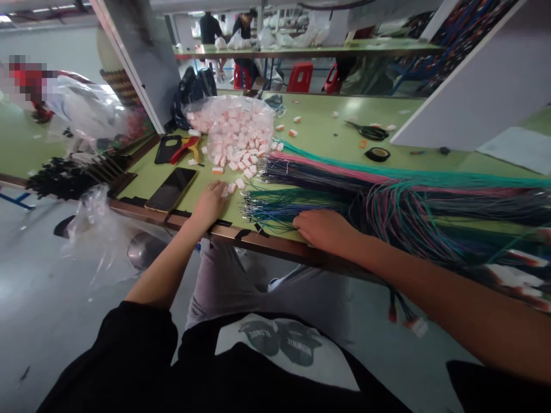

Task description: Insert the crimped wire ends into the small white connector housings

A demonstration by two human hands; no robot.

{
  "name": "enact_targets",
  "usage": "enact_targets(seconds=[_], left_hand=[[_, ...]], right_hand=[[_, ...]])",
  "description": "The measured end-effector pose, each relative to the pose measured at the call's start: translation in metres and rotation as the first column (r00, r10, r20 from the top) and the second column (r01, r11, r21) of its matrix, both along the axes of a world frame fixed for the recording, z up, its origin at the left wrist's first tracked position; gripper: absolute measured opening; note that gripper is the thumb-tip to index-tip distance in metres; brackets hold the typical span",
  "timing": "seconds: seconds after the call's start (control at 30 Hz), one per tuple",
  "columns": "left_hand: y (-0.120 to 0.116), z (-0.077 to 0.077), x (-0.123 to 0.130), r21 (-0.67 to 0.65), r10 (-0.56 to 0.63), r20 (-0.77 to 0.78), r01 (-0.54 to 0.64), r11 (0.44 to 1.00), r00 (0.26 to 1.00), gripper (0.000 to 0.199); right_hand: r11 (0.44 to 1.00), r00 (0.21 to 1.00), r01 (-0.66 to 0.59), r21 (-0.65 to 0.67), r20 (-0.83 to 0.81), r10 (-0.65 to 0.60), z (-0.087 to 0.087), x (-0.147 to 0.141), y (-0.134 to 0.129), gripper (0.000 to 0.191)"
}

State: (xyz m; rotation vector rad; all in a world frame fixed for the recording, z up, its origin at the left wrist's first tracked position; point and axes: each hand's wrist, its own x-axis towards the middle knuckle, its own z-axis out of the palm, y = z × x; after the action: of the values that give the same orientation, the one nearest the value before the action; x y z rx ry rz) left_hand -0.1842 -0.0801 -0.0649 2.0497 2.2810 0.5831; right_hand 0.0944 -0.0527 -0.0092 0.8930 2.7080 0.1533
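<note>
Left grip (212, 203) at small white-and-orange plastic connectors (235, 185), closure unclear. Right grip (310, 227) rests on thin blue-green wires (279, 212), fingers curled; hold unclear. Clear plastic connector bag (236, 123) beyond left grip.

You've got two readable words, both on the white printed panel (318, 367) of your black fabric T-shirt (215, 378): "BLONDIE" on the left dark grey shape (259, 339), "BROWNIE" on the right one, tbh.
</note>
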Motion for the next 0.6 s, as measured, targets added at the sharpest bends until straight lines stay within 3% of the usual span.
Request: enact_targets(seconds=[0.13, 0.23, 0.33, 0.4, 0.47, 0.5, 0.53, 0.57, 0.6], left_hand=[[-0.01, 0.003, 0.0, -0.011, 0.144, -0.028, -0.144, 0.989, 0.989, 0.027], [-0.016, 0.006, 0.001, -0.007, 0.192, 0.017, -0.191, 0.981, 0.981, 0.023], [-0.023, 0.009, 0.003, 0.027, 0.254, 0.232, -0.267, 0.963, 0.939, 0.021], [-0.029, 0.009, 0.008, 0.063, 0.206, 0.452, -0.261, 0.963, 0.868, 0.016], [-0.037, 0.008, 0.015, 0.117, 0.063, 0.688, -0.196, 0.973, 0.723, 0.013], [-0.041, 0.007, 0.019, 0.138, -0.011, 0.792, -0.161, 0.977, 0.61, 0.015], [-0.046, 0.006, 0.024, 0.147, -0.07, 0.876, -0.126, 0.981, 0.477, 0.02], [-0.05, 0.005, 0.028, 0.149, -0.111, 0.936, -0.087, 0.985, 0.335, 0.026], [-0.054, 0.005, 0.033, 0.147, -0.136, 0.971, -0.041, 0.988, 0.195, 0.032]], right_hand=[[0.99, 0.987, 0.137, -0.024, -0.082, -0.139, 0.006, 0.003, 0.002, 0.023], [0.935, 0.878, 0.336, -0.111, -0.321, -0.354, 0.009, 0.011, 0.005, 0.017], [0.888, 0.746, 0.391, -0.242, -0.482, -0.46, 0.004, 0.015, 0.001, 0.019], [0.907, 0.785, 0.313, -0.28, -0.461, -0.413, 0.0, 0.017, -0.004, 0.022], [0.925, 0.844, 0.262, -0.274, -0.401, -0.357, 0.0, 0.021, -0.007, 0.019], [0.923, 0.835, 0.284, -0.26, -0.405, -0.372, 0.002, 0.025, -0.007, 0.018], [0.907, 0.784, 0.339, -0.252, -0.458, -0.42, 0.005, 0.03, -0.005, 0.017], [0.872, 0.671, 0.413, -0.261, -0.56, -0.486, 0.008, 0.036, -0.004, 0.016], [0.828, 0.507, 0.472, -0.304, -0.674, -0.537, 0.01, 0.041, -0.003, 0.016]])
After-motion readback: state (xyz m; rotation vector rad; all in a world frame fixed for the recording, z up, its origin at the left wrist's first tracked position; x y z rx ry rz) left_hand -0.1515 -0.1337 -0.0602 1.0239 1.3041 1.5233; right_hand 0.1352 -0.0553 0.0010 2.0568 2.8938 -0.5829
